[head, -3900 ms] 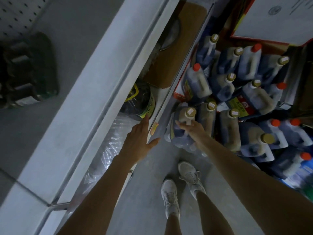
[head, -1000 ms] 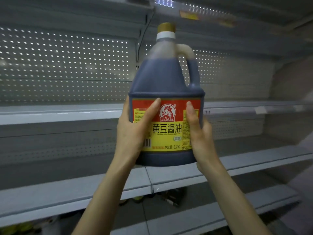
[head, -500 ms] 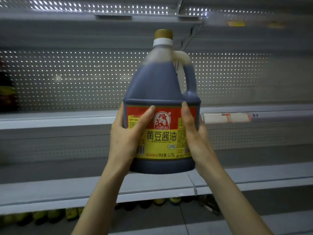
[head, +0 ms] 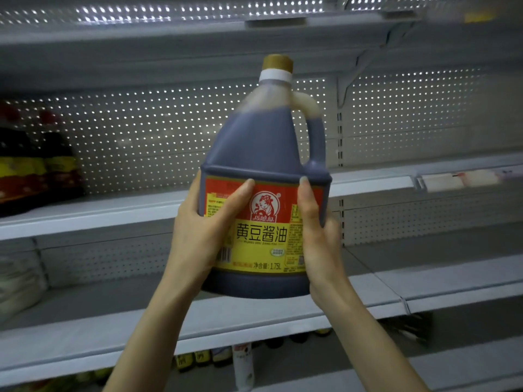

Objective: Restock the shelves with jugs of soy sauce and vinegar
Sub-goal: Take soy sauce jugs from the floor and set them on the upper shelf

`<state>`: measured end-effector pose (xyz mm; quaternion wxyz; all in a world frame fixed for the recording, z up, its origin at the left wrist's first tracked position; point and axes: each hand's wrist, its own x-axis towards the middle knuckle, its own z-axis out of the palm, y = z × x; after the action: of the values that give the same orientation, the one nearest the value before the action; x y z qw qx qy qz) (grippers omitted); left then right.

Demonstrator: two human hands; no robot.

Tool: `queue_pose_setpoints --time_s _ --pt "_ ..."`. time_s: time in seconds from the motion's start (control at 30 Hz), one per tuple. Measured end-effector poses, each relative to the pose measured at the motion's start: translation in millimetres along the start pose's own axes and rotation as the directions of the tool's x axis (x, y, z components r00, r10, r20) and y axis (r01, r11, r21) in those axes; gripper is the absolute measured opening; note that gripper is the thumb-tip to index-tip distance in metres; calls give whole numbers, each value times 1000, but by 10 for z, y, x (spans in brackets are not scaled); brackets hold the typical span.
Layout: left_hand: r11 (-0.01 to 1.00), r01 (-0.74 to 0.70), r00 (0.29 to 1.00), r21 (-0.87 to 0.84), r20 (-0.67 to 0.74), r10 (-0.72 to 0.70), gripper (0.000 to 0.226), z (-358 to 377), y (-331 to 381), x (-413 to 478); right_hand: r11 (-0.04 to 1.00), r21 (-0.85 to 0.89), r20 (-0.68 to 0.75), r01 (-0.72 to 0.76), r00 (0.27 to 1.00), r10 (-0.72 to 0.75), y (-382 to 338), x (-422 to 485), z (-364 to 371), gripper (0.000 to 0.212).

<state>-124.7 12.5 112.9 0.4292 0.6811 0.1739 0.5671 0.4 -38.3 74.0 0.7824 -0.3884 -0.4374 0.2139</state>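
The person is holding a soy sauce jug (head: 266,165) up in the air at the centre of the view. It is touching neither the shelf board (head: 99,213) level with its label nor the lower shelf board (head: 254,315) below its base. The left hand (head: 201,233) is clasping the jug's side at 9 o'clock and the right hand (head: 319,241) its side at 3 o'clock. Both thumbs are lying up across the red and yellow label (head: 263,230), and the other fingers are curling round behind, out of sight. The two-sided grip is probably carrying the full jug's weight evenly and keeping the label facing outward for display, with the handle at 2 o'clock left free. Dark bottles (head: 36,165) are standing on the shelf board at 9 o'clock, likely marking the row to be extended. Compared with half a second ago, the grip is looking the same, but the jug is leaning its gold cap (head: 277,62) slightly toward 1 o'clock, those bottles are showing more fully, and the price strip (head: 458,178) is sitting further toward 3 o'clock.
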Motion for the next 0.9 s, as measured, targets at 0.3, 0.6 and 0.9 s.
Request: queue_pose_setpoints --time_s 0.3,0.6,0.9 --pt "999 -32 999 31 -20 32 55 -640 -232 355 998 55 63 27 998 -30 380 259 606 59" --pt "992 -98 993 73 -62 103 39 -945 -489 973 990 113 143 84 985 -100 707 885 1001 62" --pt "978 -185 980 91 -59 191 77 -1463 -686 1472 980 71 144 187 970 -195 1025 1347 1566 80"
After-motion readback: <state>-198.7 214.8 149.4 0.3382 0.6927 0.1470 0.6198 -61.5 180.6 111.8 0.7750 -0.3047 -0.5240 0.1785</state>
